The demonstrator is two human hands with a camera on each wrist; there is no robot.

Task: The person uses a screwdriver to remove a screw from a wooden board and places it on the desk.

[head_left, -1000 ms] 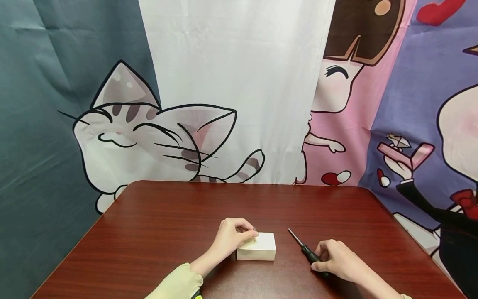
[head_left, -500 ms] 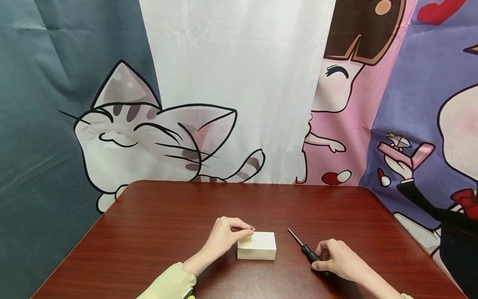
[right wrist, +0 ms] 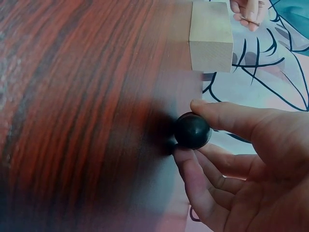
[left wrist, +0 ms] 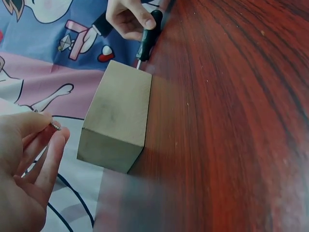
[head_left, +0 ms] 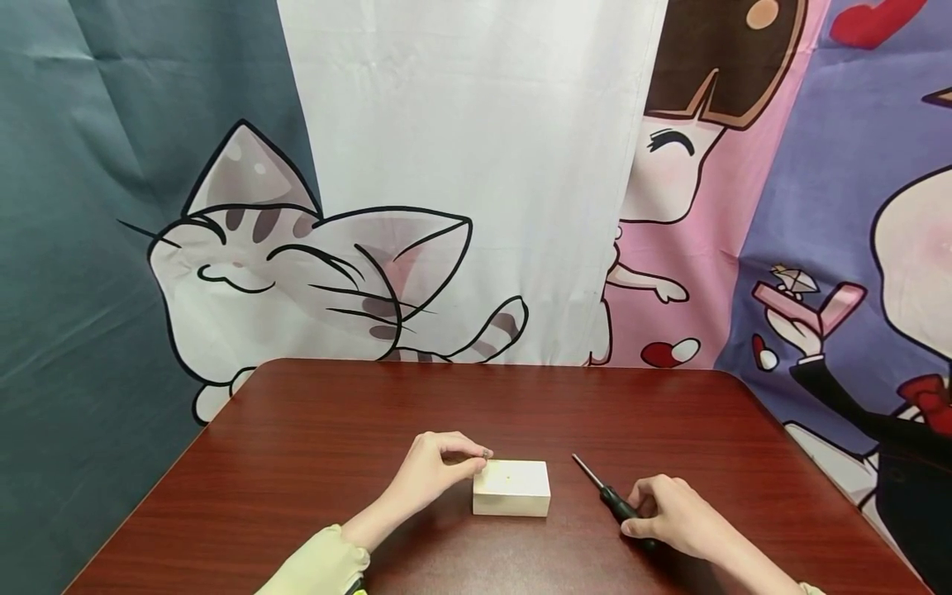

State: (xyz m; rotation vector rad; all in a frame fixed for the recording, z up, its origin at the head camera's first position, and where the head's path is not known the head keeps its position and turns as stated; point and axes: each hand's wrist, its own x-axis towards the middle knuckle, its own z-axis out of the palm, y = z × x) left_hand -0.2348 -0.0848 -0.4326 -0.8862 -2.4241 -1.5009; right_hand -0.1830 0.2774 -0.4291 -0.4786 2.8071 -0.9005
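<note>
A pale wooden block [head_left: 511, 489] lies on the table, with a small dark hole in its top face. At the block's left end, my left hand [head_left: 446, 463] pinches a small threaded screw [left wrist: 56, 126] between thumb and fingertips. My right hand [head_left: 673, 514] grips the black handle of a screwdriver [head_left: 613, 502] to the right of the block. Its metal shaft points away and to the left, apart from the block. In the right wrist view, the round butt of the screwdriver handle [right wrist: 192, 131] shows between thumb and fingers.
The reddish-brown wooden table [head_left: 357, 413] reaches back to a printed cloth backdrop [head_left: 476, 165] with cartoon figures. Its rounded far corners show on both sides.
My left hand has drawn back leftward from the top of the block with the screw, uncovering the hole. The right hand and screwdriver have stayed in place.
</note>
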